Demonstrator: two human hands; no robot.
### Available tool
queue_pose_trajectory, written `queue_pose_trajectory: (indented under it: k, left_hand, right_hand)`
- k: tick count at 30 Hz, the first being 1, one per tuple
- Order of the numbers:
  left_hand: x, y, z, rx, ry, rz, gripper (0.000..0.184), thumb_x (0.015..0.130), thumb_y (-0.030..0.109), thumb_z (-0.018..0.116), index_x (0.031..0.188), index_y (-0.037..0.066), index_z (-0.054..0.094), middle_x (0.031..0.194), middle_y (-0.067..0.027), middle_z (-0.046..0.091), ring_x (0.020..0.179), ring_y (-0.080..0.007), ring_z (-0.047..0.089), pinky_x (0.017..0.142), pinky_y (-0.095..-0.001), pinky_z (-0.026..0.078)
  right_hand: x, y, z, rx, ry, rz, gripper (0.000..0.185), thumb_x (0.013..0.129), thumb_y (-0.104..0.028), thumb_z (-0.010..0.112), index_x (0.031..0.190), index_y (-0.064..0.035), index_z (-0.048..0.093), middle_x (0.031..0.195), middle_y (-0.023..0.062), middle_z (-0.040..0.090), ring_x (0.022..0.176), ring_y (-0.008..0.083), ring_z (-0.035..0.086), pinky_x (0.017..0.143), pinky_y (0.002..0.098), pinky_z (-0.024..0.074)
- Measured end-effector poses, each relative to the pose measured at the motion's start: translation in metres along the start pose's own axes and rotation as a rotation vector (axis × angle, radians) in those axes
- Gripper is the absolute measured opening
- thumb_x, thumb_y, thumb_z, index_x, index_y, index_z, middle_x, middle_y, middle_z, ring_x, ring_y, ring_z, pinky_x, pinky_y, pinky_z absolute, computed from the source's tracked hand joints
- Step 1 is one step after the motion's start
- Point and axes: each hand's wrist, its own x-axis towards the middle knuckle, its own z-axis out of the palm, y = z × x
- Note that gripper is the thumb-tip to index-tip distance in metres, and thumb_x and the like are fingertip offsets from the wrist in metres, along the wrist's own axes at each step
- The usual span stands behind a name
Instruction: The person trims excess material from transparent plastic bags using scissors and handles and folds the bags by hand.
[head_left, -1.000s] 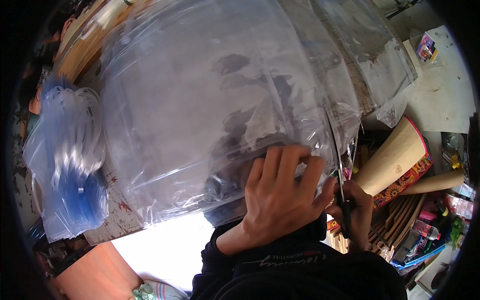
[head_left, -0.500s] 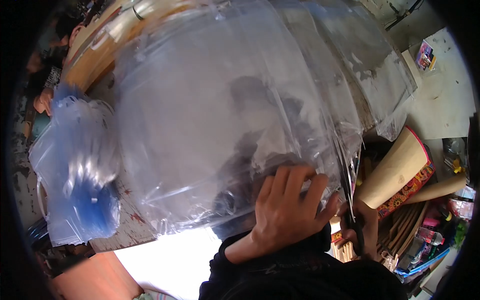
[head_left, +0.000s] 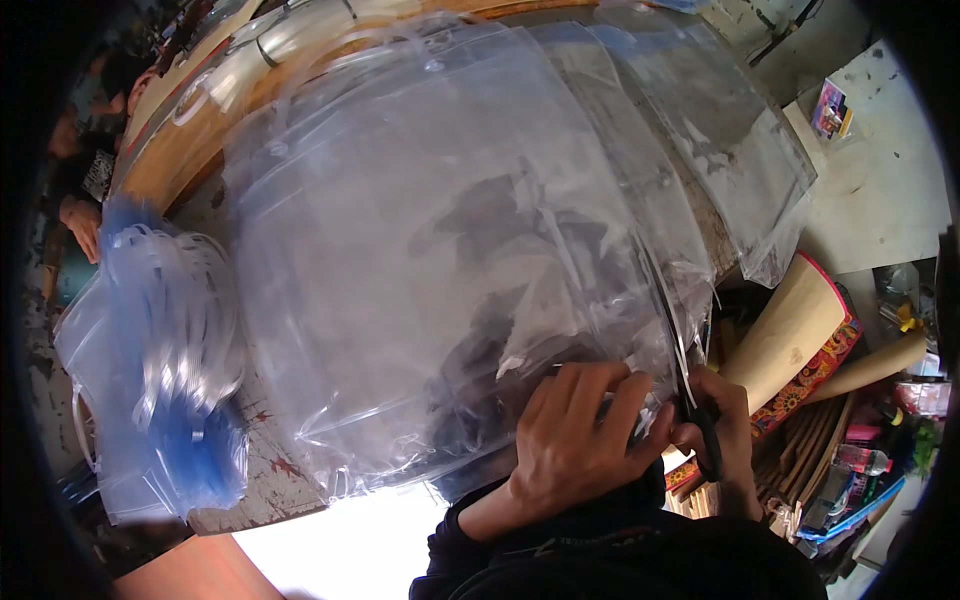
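Clear plastic sheets (head_left: 430,230) lie layered over the worktable, wrinkled and shiny along the near edge. My left hand (head_left: 580,425) rests on their near right corner, fingers bent, thumb and fingertips pinching the plastic edge. Black-handled scissors (head_left: 682,370) are in my right hand (head_left: 725,430), just right of the left one. Their long blades point up and away along the right side of the plastic, looking nearly closed. Part of the right hand is hidden behind the handles.
A bundle of blue and clear plastic bags (head_left: 180,370) hangs over the table's left edge. Another person's hand (head_left: 82,225) shows at the far left. Rolled tan material (head_left: 785,325) and a crate of small items (head_left: 850,480) stand at the right.
The view has shifted, so the plastic and bags appear lower and my left hand further right. The scissor blades look more closed than half a second ago.
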Motion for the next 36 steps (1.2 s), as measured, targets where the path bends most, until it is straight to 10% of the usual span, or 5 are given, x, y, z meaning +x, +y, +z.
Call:
queue_pose_trajectory:
  k: [36]
  left_hand:
    - [-0.004, -0.008, -0.003, -0.214, 0.068, 0.049, 0.015, 0.065, 0.010, 0.068, 0.075, 0.005, 0.057, 0.070, -0.0083, 0.054, 0.056, -0.0192, 0.054, 0.046, -0.0272, 0.045]
  right_hand:
    - [0.003, -0.010, 0.003, 0.070, 0.137, -0.035, 0.067, 0.063, -0.052, 0.074, 0.097, 0.0008, 0.051, 0.061, -0.0032, 0.047, 0.055, 0.0037, 0.043, 0.049, 0.0176, 0.0295]
